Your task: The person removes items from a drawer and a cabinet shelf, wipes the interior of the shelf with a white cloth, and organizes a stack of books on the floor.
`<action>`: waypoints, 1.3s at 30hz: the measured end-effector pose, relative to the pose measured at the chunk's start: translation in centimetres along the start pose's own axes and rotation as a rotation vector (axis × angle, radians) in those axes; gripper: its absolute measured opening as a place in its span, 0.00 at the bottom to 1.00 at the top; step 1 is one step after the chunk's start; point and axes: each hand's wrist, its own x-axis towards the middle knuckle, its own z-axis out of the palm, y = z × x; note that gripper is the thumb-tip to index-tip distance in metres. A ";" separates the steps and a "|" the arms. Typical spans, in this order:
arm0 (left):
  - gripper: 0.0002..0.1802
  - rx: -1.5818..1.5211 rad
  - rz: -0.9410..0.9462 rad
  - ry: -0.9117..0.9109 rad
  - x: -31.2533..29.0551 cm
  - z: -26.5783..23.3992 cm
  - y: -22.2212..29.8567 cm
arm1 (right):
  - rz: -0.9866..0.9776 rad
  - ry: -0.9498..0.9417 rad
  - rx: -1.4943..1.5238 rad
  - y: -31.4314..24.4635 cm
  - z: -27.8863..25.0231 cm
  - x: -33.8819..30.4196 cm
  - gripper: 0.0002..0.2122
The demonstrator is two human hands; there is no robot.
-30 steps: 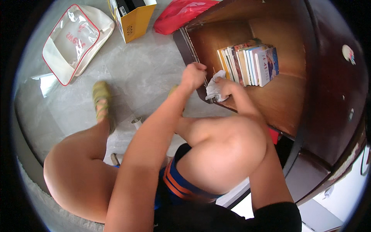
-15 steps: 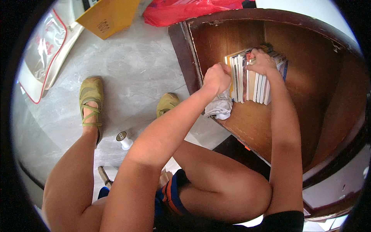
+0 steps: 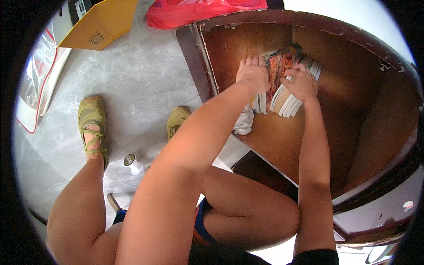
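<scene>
A row of books stands inside a brown wooden corner cabinet, split into two groups. A book with a reddish patterned cover (image 3: 278, 64) shows in the gap between them. My left hand (image 3: 254, 76) lies on the left group of books (image 3: 260, 105), fingers stretched forward and seemingly empty. My right hand (image 3: 303, 83) has its fingers curled over the right group of books (image 3: 285, 104), which leans to the right. Below my left wrist, a crumpled white cloth (image 3: 244, 122) rests at the cabinet's front edge, partly hidden by my forearm.
The wooden cabinet (image 3: 344, 106) has a dark curved rim around its interior. A red plastic bag (image 3: 203, 12) lies behind it, with a yellow box (image 3: 99, 24) and a clear plastic bag (image 3: 37, 84) at far left. A white spool-shaped object (image 3: 133, 164) stands on the grey floor near my feet.
My left hand has opened from a closed grip and moved onto the books. The row has parted, exposing the reddish cover. My right hand has curled over the right group, which now leans.
</scene>
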 end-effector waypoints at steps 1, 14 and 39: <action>0.43 -0.032 -0.015 -0.054 -0.2 0.1 0.5 | -0.007 0.042 -0.032 0.0 0.1 -0.4 0.16; 0.44 -0.812 0.137 0.028 -3.0 2.4 5.1 | 0.031 0.025 0.034 0.6 0.0 -0.1 0.26; 0.20 -0.458 0.039 0.527 -0.8 5.9 6.4 | -0.003 0.015 0.249 5.2 0.7 -0.8 0.22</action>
